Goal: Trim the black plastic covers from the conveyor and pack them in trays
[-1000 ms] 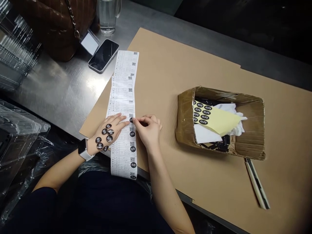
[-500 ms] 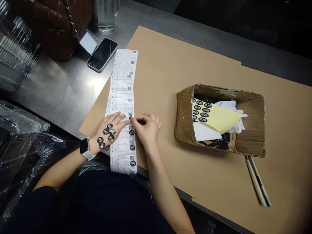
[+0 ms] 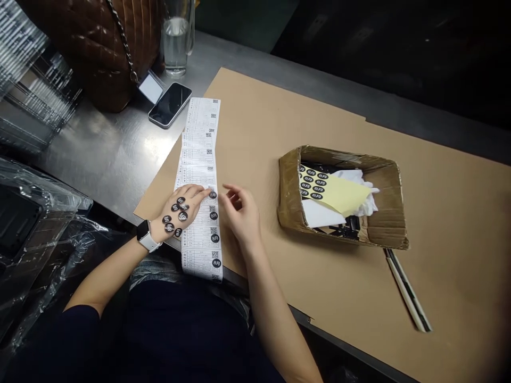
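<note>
A long strip of printed labels (image 3: pixel 198 159) runs over the cardboard sheet and down past the table's front edge. Several round black stickers sit along its right side, the topmost black sticker (image 3: pixel 213 195) beside my left fingertips. My left hand (image 3: pixel 179 213) lies flat on the strip, fingers stretched out, with several more black stickers stuck to its back. Just right of the strip is my right hand (image 3: pixel 241 213), its thumb and forefinger apart and nothing visible between them.
A cardboard box (image 3: pixel 289 186) on the right holds a yellow sticker sheet (image 3: pixel 345 194), crumpled white paper and dark pieces. A white-and-black utility knife (image 3: pixel 409 292) lies beyond it. At the back left are a phone (image 3: pixel 170 105), a glass of water (image 3: pixel 175 48) and a brown bag (image 3: pixel 99 53).
My right thumb and forefinger have parted and drawn back right from the strip, leaving a black sticker on the label. My left hand stays on the strip. The view has shifted slightly.
</note>
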Available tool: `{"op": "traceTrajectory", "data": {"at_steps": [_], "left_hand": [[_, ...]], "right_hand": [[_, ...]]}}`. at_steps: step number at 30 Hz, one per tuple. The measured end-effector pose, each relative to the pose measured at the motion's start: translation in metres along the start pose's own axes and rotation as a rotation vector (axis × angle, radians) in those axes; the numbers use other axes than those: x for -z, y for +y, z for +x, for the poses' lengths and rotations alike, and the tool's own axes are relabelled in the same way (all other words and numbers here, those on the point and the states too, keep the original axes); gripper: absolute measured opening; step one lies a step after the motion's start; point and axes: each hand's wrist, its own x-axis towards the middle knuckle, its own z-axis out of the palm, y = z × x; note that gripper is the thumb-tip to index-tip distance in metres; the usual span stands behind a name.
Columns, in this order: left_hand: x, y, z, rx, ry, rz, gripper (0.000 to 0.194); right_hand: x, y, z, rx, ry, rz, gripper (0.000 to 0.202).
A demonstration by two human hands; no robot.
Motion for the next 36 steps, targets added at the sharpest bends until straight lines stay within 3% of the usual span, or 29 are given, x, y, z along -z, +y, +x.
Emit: {"op": "traceTrajectory", "data": {"at_steps": [4,9,13,19,23,25,26,28,30,32,36], "left_hand": [[0.009,0.002,-0.007,0.000,-0.047,-0.098,0.035],[0.018,0.011,-0.017,0.042,-0.037,-0.139,0.032],[0.017,0.013,-0.018,0.028,-0.009,-0.042,0.028],[0.012,0.015,-0.022,0.001,-0.018,0.137,0.020],[0.015,0.015,-0.027,-0.017,0.024,0.193,0.021],[0.016,0.011,-0.027,-0.028,0.032,0.200,0.021],[0.017,0.008,-0.027,-0.035,0.041,0.195,0.022],[0.018,0.001,-0.024,-0.048,0.077,0.178,0.025],[0.018,-0.004,-0.019,-0.052,0.121,0.160,0.027],[0.017,-0.008,-0.012,-0.048,0.142,0.152,0.028],[0.012,-0.011,0.006,-0.035,0.119,0.153,0.030]], "right_hand": [[-0.001,-0.030,-0.026,0.346,-0.130,-0.067,0.015],[-0.010,-0.048,-0.043,0.430,-0.056,-0.146,0.012],[-0.004,-0.053,-0.039,0.549,-0.089,-0.256,0.016],[0.017,-0.078,-0.020,0.895,-0.349,-0.485,0.019],[0.027,-0.090,-0.014,1.013,-0.427,-0.428,0.019],[0.032,-0.083,-0.007,0.912,-0.358,-0.276,0.017],[0.033,-0.077,-0.002,0.784,-0.260,-0.186,0.016],[0.033,-0.058,0.011,0.415,-0.011,-0.009,0.017],[0.027,-0.037,0.023,0.064,0.121,0.141,0.021],[0.017,-0.018,0.031,-0.138,0.092,0.240,0.022],[-0.008,-0.001,0.035,-0.293,0.099,0.256,0.022]]}}
